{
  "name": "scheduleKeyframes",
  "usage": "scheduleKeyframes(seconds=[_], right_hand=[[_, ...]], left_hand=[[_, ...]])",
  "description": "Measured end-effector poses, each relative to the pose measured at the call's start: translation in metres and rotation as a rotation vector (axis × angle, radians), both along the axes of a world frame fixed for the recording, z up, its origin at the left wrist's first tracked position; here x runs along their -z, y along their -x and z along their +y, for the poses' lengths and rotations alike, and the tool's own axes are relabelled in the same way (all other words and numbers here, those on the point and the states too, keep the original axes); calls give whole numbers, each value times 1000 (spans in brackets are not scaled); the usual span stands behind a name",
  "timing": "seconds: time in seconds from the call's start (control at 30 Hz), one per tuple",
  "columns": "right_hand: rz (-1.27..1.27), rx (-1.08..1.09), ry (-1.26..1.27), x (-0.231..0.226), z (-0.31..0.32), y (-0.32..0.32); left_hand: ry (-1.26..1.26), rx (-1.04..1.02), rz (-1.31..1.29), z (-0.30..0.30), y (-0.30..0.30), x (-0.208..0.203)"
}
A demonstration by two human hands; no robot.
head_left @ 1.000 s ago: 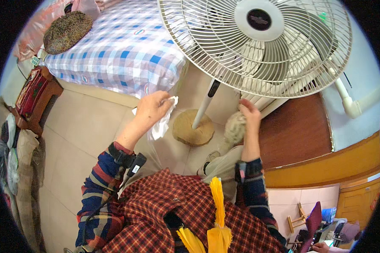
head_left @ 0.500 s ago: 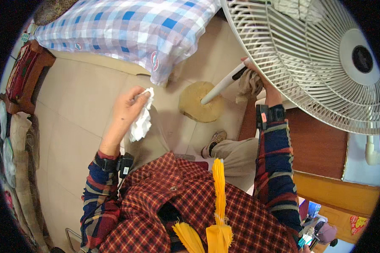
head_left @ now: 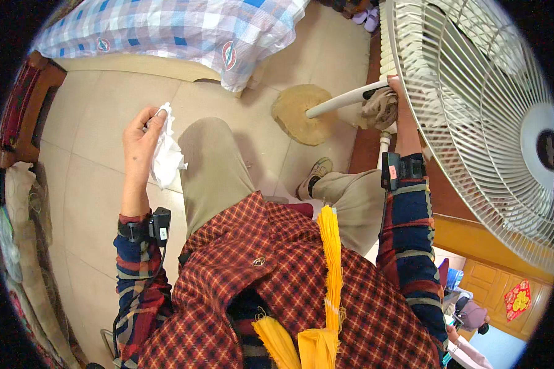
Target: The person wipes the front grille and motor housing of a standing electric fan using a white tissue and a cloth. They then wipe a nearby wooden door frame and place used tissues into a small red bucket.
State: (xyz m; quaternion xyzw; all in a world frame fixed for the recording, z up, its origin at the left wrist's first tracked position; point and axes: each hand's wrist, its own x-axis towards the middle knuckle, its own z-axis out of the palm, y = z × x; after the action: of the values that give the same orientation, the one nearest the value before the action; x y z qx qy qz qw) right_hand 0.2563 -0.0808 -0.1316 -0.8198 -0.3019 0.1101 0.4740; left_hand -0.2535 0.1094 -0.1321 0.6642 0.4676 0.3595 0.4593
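Gripping a tissue (head_left: 164, 154) — left hand (head_left: 140, 144) raised, wrist bent.

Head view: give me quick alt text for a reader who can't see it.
Seen from above, a person's left hand holds a crumpled white tissue, while the right hand presses a beige rag by the grille of a white pedestal fan. The fan's round base sits on the tiled floor beside a checked bedcover.
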Motion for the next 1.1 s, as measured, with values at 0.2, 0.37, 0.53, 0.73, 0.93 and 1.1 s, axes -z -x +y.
scheduleKeyframes(seconds=[0.2, 0.37, 0.53, 0.73, 0.93, 1.1], right_hand=[[-77, 47, 57, -1, -32, -15], [-30, 105, 56, -21, -37, -19], [13, 104, 61, -30, -16, -39], [35, 101, 68, -24, 5, -47], [6, 85, 52, -30, 12, -43], [-122, 57, 33, -36, 16, -48]], left_hand=[[-36, -106, 229, 2, -10, -5], [-326, 125, 4, 70, -74, -112], [-752, 258, -268, 135, -147, -293], [-820, 178, -235, 161, -179, -384], [-723, 324, -135, 122, -170, -305], [-230, 458, -165, 80, -137, -167]])
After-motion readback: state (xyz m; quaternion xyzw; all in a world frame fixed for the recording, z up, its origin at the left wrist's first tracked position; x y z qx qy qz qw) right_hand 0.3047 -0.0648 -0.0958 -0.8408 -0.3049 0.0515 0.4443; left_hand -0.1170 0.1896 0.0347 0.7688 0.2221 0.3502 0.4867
